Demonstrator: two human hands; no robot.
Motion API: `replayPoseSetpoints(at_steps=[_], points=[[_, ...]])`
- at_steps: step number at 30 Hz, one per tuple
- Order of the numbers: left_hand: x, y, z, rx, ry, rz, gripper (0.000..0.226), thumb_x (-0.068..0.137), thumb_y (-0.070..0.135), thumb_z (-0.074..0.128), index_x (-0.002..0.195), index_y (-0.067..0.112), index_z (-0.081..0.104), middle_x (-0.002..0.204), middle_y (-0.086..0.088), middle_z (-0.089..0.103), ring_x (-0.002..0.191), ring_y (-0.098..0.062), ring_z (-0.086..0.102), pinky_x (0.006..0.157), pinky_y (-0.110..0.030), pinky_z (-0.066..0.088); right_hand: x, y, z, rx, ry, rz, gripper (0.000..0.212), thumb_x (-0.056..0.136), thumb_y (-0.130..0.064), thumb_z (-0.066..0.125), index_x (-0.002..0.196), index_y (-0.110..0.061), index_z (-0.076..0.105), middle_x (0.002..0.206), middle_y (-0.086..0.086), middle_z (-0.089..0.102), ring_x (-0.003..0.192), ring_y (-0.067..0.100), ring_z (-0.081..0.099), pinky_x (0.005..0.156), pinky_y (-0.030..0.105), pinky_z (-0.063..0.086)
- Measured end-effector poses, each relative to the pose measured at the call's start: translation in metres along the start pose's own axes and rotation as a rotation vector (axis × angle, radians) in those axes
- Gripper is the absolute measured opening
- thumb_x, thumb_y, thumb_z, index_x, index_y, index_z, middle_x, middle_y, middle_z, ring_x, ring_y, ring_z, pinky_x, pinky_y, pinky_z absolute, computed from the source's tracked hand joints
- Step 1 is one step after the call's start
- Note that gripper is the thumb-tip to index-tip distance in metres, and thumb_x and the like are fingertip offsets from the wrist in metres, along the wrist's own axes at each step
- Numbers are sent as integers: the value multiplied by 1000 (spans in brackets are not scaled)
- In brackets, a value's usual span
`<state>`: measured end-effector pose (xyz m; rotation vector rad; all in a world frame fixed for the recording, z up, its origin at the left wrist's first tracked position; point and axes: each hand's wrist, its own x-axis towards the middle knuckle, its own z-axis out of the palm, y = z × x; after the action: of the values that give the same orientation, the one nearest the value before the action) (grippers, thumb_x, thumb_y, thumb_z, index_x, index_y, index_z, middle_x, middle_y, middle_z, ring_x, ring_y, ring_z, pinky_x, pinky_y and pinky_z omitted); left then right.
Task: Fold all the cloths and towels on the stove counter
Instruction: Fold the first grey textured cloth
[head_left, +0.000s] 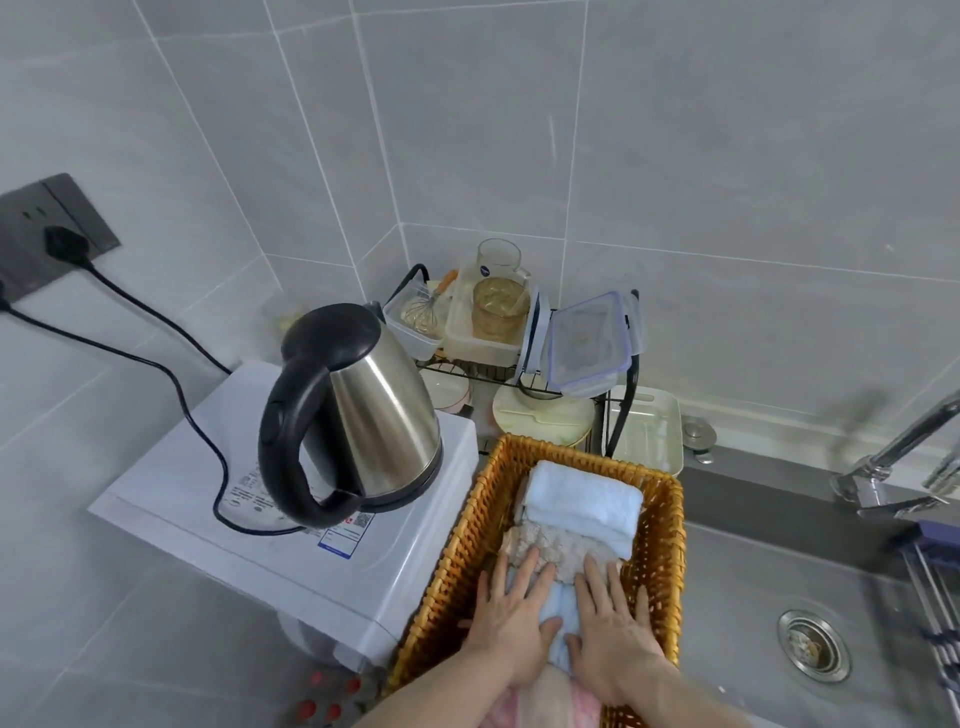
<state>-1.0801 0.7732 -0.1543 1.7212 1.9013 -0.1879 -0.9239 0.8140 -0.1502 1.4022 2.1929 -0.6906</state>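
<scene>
Head view: both hands, left hand (511, 621) and right hand (613, 631), are pressing flat with spread fingers on the folded blue towel (556, 618) lying lengthwise in the wicker basket (457, 545), directly beneath both palms.

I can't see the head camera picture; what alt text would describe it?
Both hands, left hand and right hand, press flat on folded cloths in a wicker basket beside a sink. A steel kettle stands to the left.
</scene>
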Motion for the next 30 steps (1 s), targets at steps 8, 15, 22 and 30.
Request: replayPoseSetpoints(at_steps=[8, 15, 22, 30], points=[[-17, 0, -22, 44, 73, 88, 67, 105, 53, 26, 162, 32, -2, 168, 8, -21, 153, -35, -24, 124, -57, -8, -22, -7, -8, 70, 191, -29, 82, 98, -46, 37, 163, -14, -3, 167, 4, -24, 154, 27, -23, 128, 47, 1], [-49, -25, -63, -157, 75, 207, 67, 103, 52, 40, 160, 43, 8, 168, 19, -12, 154, -22, -23, 128, -47, -2, -57, -18, -2, 335, 469, 70, 90, 83, -64, 48, 161, -31, 18, 168, -10, -3, 157, 21, -14, 129, 38, 0], [-83, -34, -103, -140, 85, 314, 65, 103, 50, 45, 160, 45, 13, 165, 26, -12, 153, -12, -21, 127, -43, -4, -126, -46, -17, 605, 640, 114, 76, 92, -44, 63, 159, -32, 28, 168, -14, 3, 156, 10, -5, 127, 32, 11], [-112, 11, -138, -106, 143, 596, 58, 102, 53, 46, 155, 48, 23, 162, 33, -9, 150, -1, -23, 126, -36, -1, -205, -38, -15, 780, 787, 240, 73, 88, -48, 68, 151, -48, 32, 166, -25, 5, 153, 4, 14, 121, 33, 31]])
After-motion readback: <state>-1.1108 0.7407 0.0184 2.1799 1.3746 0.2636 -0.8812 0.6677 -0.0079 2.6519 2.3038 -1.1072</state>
